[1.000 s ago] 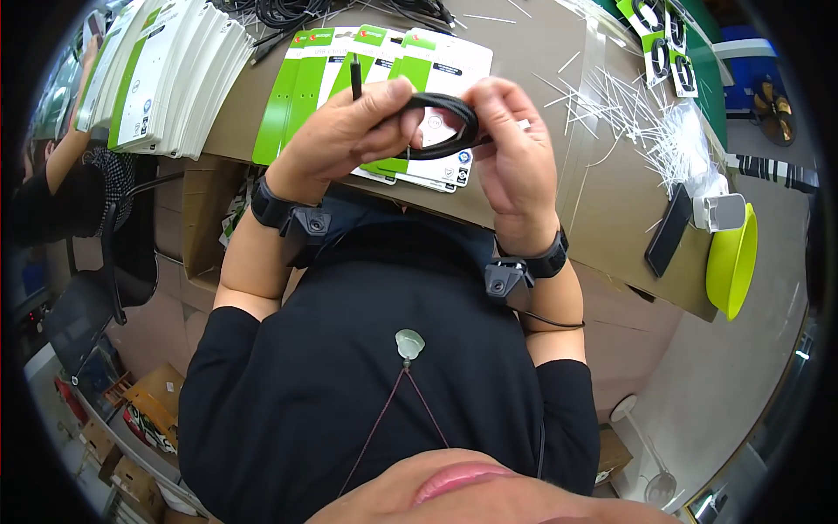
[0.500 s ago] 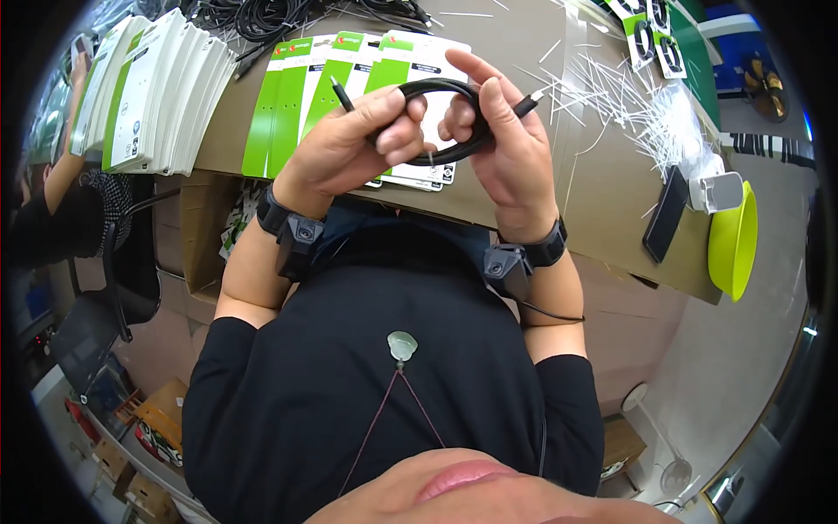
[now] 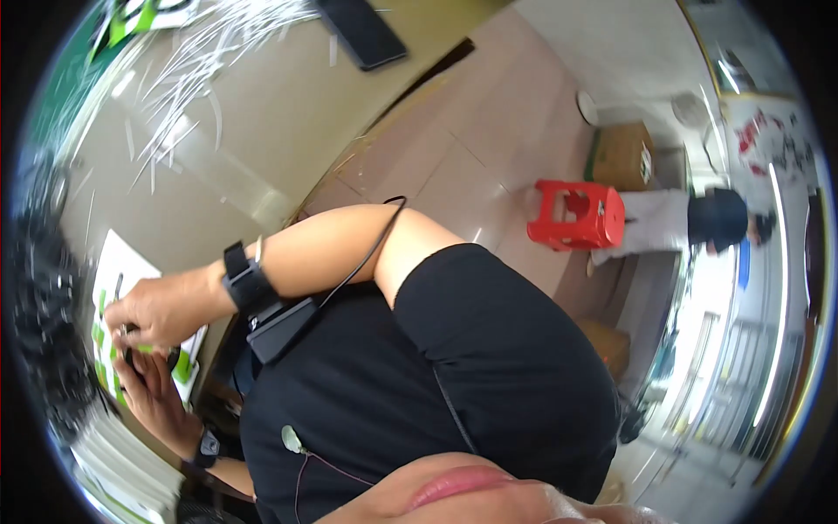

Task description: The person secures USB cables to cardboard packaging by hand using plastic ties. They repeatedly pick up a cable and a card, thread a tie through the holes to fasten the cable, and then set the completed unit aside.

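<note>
Near the left edge of the view, my hands are close together over the table, with a black coiled cable (image 3: 129,356) between them, only small parts of which show. My right hand (image 3: 166,307) has its fingers bent and closed on the cable. Just beside it, my left hand (image 3: 155,397) curls around the cable's other side. Both wrists carry black straps with small devices. Underneath lie white and green packaging cards (image 3: 120,258), partly covered by the hands. The blurred picture hides how the cable runs between the fingers.
Thin white ties (image 3: 188,96) lie scattered on the brown table (image 3: 262,131), near a black phone (image 3: 362,35). Black cables (image 3: 44,306) pile at far left, above stacked cards (image 3: 122,463). A red stool (image 3: 576,214), cardboard box (image 3: 621,155) and another person (image 3: 716,220) are beyond the table.
The view has swung strongly to the right, so hands and table now appear at left. My hands have come closer together on the cable; the right one is turned with its back showing.
</note>
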Motion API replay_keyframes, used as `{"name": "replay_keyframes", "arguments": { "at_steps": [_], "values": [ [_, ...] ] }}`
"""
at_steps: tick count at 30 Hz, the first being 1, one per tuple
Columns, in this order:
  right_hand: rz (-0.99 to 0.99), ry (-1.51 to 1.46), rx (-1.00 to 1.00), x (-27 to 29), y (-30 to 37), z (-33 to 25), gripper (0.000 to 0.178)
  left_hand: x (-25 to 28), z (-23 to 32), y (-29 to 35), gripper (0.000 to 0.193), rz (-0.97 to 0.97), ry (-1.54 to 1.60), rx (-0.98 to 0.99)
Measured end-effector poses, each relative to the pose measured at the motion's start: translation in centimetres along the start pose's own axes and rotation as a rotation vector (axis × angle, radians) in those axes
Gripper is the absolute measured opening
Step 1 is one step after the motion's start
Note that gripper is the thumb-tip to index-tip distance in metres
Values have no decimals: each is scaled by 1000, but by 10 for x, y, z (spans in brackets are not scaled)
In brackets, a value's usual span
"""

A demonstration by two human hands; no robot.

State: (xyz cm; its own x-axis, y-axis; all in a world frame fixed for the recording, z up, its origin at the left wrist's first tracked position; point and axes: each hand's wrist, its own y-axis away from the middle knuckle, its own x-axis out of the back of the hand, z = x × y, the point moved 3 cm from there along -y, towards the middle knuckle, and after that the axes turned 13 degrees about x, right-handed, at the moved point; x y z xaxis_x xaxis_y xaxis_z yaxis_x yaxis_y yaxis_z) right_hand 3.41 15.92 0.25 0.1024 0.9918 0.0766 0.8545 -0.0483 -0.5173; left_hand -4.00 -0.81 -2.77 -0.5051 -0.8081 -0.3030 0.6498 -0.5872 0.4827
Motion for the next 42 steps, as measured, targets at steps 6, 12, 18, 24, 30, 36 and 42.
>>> {"name": "replay_keyframes", "arguments": {
  "at_steps": [6,12,18,24,30,36,42],
  "values": [
    [148,-266,-150,23,1,20,25,-32,1,-25,41,-505,130,80],
    [32,-571,-331,16,-16,18,29,-24,-11,-3,53,-15,255,108],
    [-133,-605,-357,7,-11,35,30,-14,-18,-16,53,-208,390,222],
    [-84,-680,-420,11,-9,41,29,19,-29,-32,55,-247,430,177],
    [-116,-539,-255,0,-16,43,27,-21,1,-8,47,110,-28,58],
    [-6,-673,-404,15,-14,28,20,-19,-13,-2,39,16,275,54],
    [-112,-594,-535,9,-8,9,22,-49,9,14,29,-98,88,137]
  ]
}}
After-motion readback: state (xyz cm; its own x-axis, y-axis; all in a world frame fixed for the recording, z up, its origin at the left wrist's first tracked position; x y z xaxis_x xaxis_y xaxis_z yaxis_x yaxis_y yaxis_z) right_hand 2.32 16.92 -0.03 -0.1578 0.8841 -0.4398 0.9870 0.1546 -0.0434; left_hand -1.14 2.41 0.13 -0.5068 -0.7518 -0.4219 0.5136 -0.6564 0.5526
